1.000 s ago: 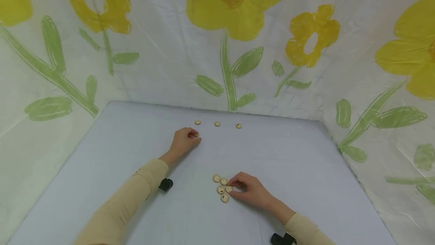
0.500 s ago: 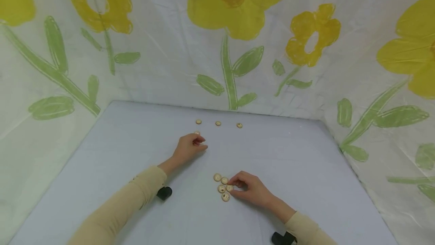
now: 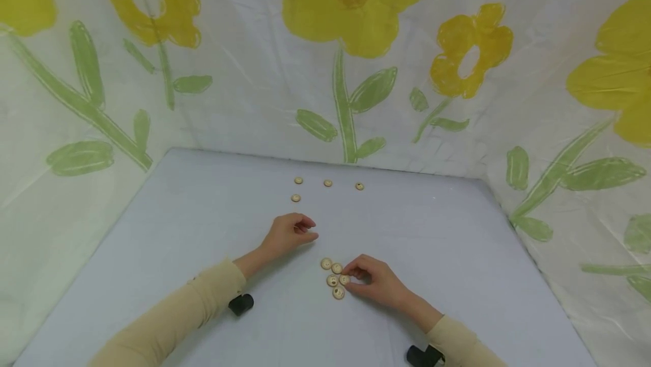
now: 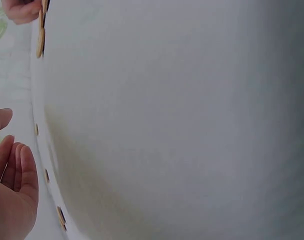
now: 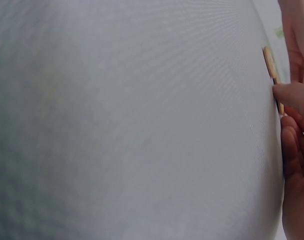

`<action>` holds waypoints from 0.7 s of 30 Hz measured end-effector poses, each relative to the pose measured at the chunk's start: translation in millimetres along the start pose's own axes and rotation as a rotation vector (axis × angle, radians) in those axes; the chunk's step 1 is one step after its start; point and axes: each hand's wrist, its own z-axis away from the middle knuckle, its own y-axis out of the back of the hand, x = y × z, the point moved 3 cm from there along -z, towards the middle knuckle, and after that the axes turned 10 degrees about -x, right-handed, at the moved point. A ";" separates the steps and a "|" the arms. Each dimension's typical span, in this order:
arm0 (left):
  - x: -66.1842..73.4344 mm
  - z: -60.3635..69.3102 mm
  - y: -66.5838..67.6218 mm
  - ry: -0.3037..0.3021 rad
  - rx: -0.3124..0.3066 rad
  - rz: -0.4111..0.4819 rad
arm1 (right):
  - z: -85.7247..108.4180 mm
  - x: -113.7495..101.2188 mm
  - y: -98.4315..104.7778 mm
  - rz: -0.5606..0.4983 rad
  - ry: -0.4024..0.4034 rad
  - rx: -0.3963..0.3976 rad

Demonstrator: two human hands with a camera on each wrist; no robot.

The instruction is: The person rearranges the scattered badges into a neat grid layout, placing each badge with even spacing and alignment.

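Several small round wooden discs with dark face-like marks lie in a cluster [image 3: 333, 280] at the middle of the table in the head view. My right hand [image 3: 376, 282] pinches the cluster's right-hand disc [image 3: 344, 280] between thumb and fingers, and it lies flat on the table. In the right wrist view, the thumb [image 5: 292, 95] touches a disc edge. My left hand [image 3: 290, 235] hovers up and left of the cluster, fingers loosely bent and holding nothing. Beyond it lies a single disc [image 3: 296, 198]. Three more form a row, left [image 3: 298, 180], middle [image 3: 328, 183] and right [image 3: 359, 186].
The pale table [image 3: 432, 242] meets a white curtain [image 3: 244, 101] painted with yellow flowers at the back and sides. Black wrist cameras, left [image 3: 241, 303] and right [image 3: 424, 355], hang under the forearms near the tabletop.
My left hand has let go of a disc, which now lies below the left end of the far row. That hand has drawn back toward the cluster. My right hand has stayed put.
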 end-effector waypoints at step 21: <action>25.8 31.6 -28.6 -0.163 -0.161 0.036 | 1.0 0.1 0.3 0.018 0.038 0.015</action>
